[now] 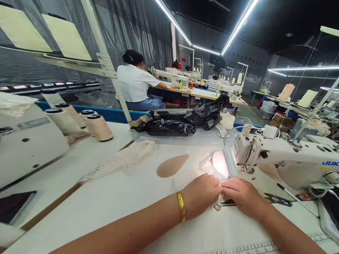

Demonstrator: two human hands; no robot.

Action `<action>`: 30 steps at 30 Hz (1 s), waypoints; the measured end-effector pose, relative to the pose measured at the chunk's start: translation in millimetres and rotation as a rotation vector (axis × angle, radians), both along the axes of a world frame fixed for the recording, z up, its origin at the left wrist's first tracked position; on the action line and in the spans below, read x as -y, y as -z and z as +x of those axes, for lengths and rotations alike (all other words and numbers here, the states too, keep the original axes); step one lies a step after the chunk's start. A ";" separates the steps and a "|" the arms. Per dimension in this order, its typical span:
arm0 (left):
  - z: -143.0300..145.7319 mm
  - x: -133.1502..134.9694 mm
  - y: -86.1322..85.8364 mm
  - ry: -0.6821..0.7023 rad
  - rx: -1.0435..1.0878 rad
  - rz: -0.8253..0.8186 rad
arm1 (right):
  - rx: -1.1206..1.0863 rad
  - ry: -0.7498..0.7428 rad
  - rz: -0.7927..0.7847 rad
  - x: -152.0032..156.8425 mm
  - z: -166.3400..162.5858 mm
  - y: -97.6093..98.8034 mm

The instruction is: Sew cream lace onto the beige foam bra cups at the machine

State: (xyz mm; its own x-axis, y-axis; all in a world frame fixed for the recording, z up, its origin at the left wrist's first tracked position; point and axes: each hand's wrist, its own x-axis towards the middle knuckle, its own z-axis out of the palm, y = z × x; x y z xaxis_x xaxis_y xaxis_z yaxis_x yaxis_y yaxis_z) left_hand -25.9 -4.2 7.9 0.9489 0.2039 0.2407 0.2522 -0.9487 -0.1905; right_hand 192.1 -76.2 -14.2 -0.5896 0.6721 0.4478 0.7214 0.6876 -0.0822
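Note:
My left hand (200,193) and my right hand (242,196) meet low in the middle of the view, fingers pinched on a pale lace fabric piece (203,169) lying on the white table (111,197). A gold bangle (181,206) circles my left wrist. The fabric runs toward the needle area of the white sewing machine (286,155), lit brightly by its small lamp (229,160). A beige leaf-shaped cup piece (171,165) lies just beyond my left hand.
A strip of cream lace (119,160) lies at left, thread cones (99,127) behind it. Black plastic bags (182,121) sit at the table's far edge. Thread snips (278,200) and a stylus lie right of my hand. A seated person in white (136,84) works beyond.

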 end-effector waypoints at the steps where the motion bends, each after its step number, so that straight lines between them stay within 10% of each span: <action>1: 0.2 -1.3 5.9 -0.006 0.045 -0.001 | -0.024 0.015 -0.007 1.7 2.3 0.0; 30: 3.9 -3.3 35.9 0.015 0.283 -0.117 | -0.071 0.127 -0.184 13.1 10.3 -3.0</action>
State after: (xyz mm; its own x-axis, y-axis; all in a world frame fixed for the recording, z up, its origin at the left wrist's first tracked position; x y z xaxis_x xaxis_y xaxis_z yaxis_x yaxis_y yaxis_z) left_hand -22.0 -0.9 -28.0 0.8505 0.2327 0.4717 0.2659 -0.9640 -0.0039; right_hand 202.5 -89.3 -11.2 -0.4665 0.8132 0.3480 0.7893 0.5603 -0.2511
